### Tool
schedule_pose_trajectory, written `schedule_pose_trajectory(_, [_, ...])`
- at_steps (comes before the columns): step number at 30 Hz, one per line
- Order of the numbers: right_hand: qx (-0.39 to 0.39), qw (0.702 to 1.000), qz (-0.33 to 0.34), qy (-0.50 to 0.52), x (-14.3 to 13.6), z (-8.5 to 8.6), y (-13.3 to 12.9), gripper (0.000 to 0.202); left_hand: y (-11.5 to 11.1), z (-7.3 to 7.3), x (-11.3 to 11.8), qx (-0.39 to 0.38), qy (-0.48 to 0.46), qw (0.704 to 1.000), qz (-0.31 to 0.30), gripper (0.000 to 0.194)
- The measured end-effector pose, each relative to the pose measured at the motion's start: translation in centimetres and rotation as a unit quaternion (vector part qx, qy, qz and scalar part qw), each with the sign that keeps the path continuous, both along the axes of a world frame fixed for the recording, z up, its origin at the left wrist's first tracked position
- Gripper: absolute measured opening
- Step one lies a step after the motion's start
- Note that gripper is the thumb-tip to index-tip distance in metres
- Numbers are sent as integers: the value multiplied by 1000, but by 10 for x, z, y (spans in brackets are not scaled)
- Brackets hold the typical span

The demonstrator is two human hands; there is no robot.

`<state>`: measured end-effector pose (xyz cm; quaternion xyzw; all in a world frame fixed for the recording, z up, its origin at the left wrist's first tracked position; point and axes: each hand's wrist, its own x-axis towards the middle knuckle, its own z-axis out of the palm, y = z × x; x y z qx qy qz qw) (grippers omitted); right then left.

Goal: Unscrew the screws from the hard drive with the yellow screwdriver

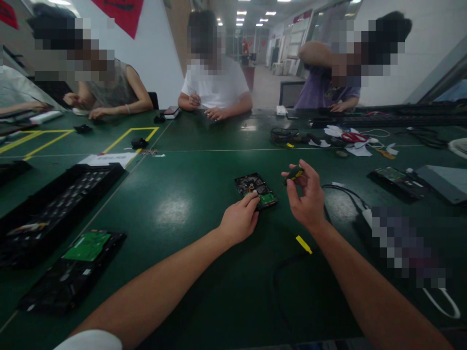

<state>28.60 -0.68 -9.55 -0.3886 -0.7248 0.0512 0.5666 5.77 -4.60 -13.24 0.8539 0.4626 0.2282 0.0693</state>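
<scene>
A hard drive (251, 183) lies on the green table, its dark metal underside and a green circuit board facing up. My left hand (241, 218) holds it at its near side, the fingers curled over the board's edge. Just right of the drive, my right hand (308, 199) is raised, closed around a screwdriver (293, 175) with a dark and yellow handle. The screwdriver's thin shaft points down and left toward the board; whether its tip touches anything I cannot tell.
At left are a long black tray (73, 194) and another drive with a green board (87, 245). A similar unit (397, 182) and a grey box (445, 182) sit at right. Cables and gloves (350, 136) lie farther back. Below my right hand is a yellow tag (304, 244). Several people sit opposite.
</scene>
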Motion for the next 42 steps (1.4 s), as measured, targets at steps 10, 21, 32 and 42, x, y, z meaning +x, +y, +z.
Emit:
schedule_pose_trajectory(10, [-3, 1000, -30, -6, 0, -5, 1, 69, -1, 2, 0, -5, -3, 1000, -2, 45])
schedule_pose_trajectory(21, [-33, 999, 3, 13, -1, -6, 1, 69, 0, 3, 0, -4, -3, 1000, -5, 46])
schedule_pose_trajectory(32, [-22, 1000, -18, 1, 0, -8, 3, 70, 0, 3, 0, -6, -5, 1000, -7, 47])
schedule_pose_trajectory(42, [4, 1000, -16, -5, -1, -7, 1, 68, 0, 3, -1, -4, -4, 1000, -8, 46])
